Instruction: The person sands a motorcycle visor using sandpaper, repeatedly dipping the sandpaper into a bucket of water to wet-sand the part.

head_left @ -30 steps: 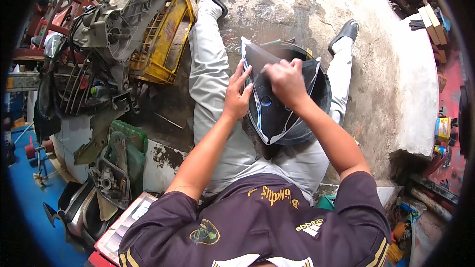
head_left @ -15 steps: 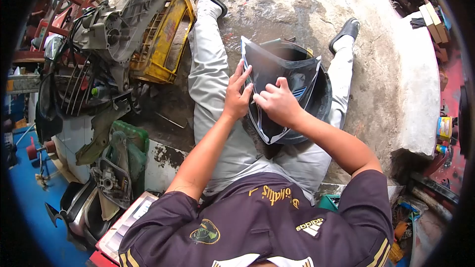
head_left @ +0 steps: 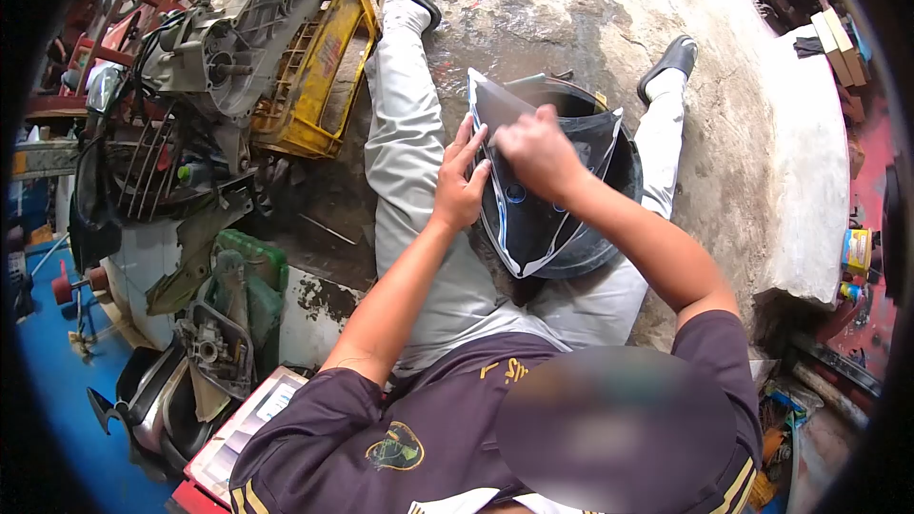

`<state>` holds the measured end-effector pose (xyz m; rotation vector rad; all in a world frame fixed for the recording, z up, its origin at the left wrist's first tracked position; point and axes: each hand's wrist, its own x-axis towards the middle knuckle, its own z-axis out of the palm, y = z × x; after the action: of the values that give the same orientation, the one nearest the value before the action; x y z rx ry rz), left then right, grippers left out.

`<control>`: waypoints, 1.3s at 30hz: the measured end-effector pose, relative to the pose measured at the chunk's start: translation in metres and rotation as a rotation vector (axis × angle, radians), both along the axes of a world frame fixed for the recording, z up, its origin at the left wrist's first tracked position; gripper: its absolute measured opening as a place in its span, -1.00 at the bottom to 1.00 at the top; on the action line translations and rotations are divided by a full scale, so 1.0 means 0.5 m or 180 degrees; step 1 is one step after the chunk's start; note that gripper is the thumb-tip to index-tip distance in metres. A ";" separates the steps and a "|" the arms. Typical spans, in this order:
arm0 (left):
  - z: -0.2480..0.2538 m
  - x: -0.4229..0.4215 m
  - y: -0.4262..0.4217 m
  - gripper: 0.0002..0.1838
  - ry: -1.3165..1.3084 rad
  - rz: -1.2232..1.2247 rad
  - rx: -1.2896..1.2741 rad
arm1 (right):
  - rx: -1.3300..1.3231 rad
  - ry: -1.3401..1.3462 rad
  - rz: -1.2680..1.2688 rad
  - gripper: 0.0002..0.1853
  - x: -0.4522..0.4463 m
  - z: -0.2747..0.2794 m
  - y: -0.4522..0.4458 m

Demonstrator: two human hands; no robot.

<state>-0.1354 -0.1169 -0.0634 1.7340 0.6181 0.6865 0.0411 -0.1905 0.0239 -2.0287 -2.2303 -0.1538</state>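
A dark, glossy, roughly triangular panel with white edges, perhaps a motorcycle fairing, lies across a black round tub between my legs. My left hand rests along the panel's left edge, fingers stretched out and thumb apart. Over the panel's upper left part, my right hand is closed and slightly blurred by motion. Whatever its fingers pinch, if anything, is hidden. Round bluish marks show on the panel below that hand.
At the left stand a yellow crate, a grey metal engine casing and a green case. A thin metal rod lies on the floor. A white concrete ledge runs along the right.
My right hand has moved up along the panel, away from me, uncovering part of its lower surface. My left hand stays at the left edge.
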 end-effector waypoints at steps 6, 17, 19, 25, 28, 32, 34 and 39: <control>0.007 0.002 0.001 -0.32 0.0034 0.0019 -0.0031 | 0.0434 -0.0067 -0.0347 -0.93 0.036 0.003 0.023; -0.001 0.001 0.000 -0.31 0.0008 0.0027 0.0044 | -0.0159 -0.0142 0.0064 -0.94 -0.014 0.002 0.008; 0.000 0.001 0.005 -0.32 0.0003 -0.0043 -0.0005 | -0.0375 0.0123 0.0388 -0.94 -0.047 -0.006 -0.005; 0.010 -0.001 0.003 -0.31 0.0093 -0.0044 -0.0088 | 0.0044 -0.0110 -0.0122 -0.93 0.009 -0.013 0.034; 0.004 0.001 0.008 -0.32 0.0082 -0.0034 -0.0016 | -0.0216 -0.0041 0.0277 -0.91 -0.030 -0.012 0.018; -0.006 0.002 -0.003 -0.30 0.0026 0.0033 0.0072 | 0.0145 -0.0162 -0.0382 -0.87 0.047 -0.003 0.055; -0.017 0.002 -0.001 -0.29 -0.0038 0.0047 0.0083 | -0.0125 -0.0160 -0.0197 -0.87 0.002 -0.004 0.042; -0.002 0.000 0.002 -0.29 0.0099 0.0027 0.0120 | -0.0305 -0.0343 -0.0001 -0.92 0.000 -0.001 0.026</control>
<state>-0.1353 -0.1159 -0.0646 1.7807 0.6380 0.6822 0.0411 -0.1774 0.0236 -2.1170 -2.3442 -0.1632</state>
